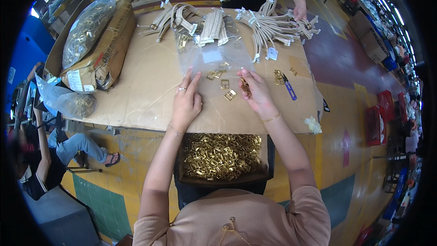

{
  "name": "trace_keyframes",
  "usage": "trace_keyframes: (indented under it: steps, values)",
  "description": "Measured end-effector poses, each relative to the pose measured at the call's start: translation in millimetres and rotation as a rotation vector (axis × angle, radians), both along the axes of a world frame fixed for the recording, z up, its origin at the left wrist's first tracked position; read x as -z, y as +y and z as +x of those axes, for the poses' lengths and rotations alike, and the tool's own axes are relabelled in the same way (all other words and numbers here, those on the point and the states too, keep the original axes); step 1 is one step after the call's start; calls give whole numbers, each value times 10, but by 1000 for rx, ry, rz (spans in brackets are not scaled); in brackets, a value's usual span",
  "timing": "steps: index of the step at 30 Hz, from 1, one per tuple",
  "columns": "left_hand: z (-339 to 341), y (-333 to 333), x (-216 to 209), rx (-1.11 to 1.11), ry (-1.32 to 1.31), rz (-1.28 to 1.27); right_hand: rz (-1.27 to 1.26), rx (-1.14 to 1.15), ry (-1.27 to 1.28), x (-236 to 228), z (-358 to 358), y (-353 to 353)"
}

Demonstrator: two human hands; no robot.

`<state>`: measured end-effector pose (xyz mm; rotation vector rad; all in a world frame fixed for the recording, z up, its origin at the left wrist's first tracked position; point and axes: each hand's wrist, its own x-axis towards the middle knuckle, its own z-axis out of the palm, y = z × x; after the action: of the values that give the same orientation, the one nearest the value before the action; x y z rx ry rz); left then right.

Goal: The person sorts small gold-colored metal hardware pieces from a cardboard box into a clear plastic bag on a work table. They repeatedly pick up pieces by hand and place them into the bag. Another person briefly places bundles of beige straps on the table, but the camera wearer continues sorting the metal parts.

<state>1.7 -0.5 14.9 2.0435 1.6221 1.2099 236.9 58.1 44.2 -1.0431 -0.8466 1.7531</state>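
Observation:
My left hand [186, 102] lies on the cardboard-covered table, index and middle fingers stretched out to the near edge of a clear plastic bag [193, 59]. Nothing shows in its grip. My right hand [257, 92] is closed around several gold buckles [246, 87], with thumb and index finger together at the bag's near right corner. Between the hands, loose gold buckles [225, 84] lie on the bag and table. A box [267, 173] full of gold buckles sits below the table edge, between my forearms.
Purple-handled thread snips [290, 89] and more buckles lie to the right. Beige strap bundles [268, 25] spread along the far side, where another person's hands [299, 12] hold some. A large carton [109, 41] with bagged buckles stands left. Someone sits at far left.

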Motion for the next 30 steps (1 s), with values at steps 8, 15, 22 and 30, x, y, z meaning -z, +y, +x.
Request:
trace_keyframes:
  steps: [8, 15, 22, 30]
  values:
    - [-4, 6, 0, -3, 64, 61, 40, -37, -70, -1, -8, -7]
    - [-5, 11, 26, -2, 70, 79, 80, -36, -39, 47, 11, 20]
    - [5, -12, -9, -28, 85, 60, 70, -42, -76, -57, -3, -50]
    - [-39, -57, -39, -47, 66, -12, 93, -89, -137, -132, 6, -84]
